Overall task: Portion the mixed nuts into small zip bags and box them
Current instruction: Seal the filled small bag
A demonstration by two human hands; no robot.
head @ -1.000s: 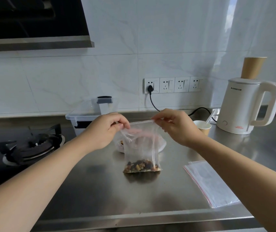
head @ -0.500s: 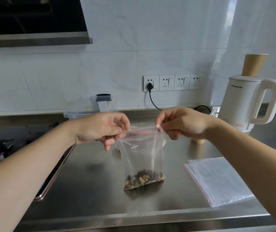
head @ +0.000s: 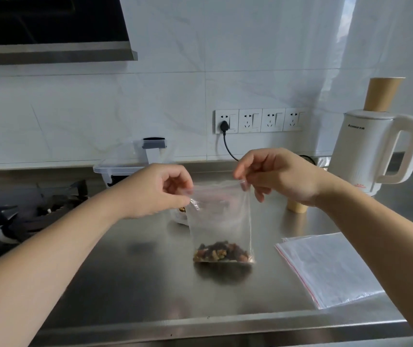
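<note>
A small clear zip bag (head: 221, 221) stands upright near the middle of the steel worktop (head: 137, 284), held by its top edge between two hands. The left hand (head: 159, 190) pinches the bag's top left corner, fingers curled in and clamped on the plastic; the right hand (head: 278, 177) pinches the top right corner between thumb and forefinger, its other fingers loosely curled below. The top edge is stretched nearly straight between the two grips. A shallow layer of mixed nuts (head: 221, 254) lies in the bottom of the bag, which touches the worktop, with a dark reflection just in front of it. To the right, near the front edge, lies a flat stack of empty zip bags (head: 325, 266) with a red line along the edge. Behind the held bag, partly hidden by it and by the left hand, sits a container (head: 179, 214) with more nuts showing; its shape cannot be made out. Farther back on the left stands a clear plastic box (head: 122, 166) with a grey clip, its lid raised against the wall. A paper cup (head: 296, 207) stands behind the right wrist, mostly hidden. At the far right is a white electric kettle (head: 370, 151), and a brown paper cup (head: 383, 93) shows above its lid. A black plug (head: 224, 126) sits in the wall socket strip, and a gas burner (head: 37, 214) lies at the left.
</note>
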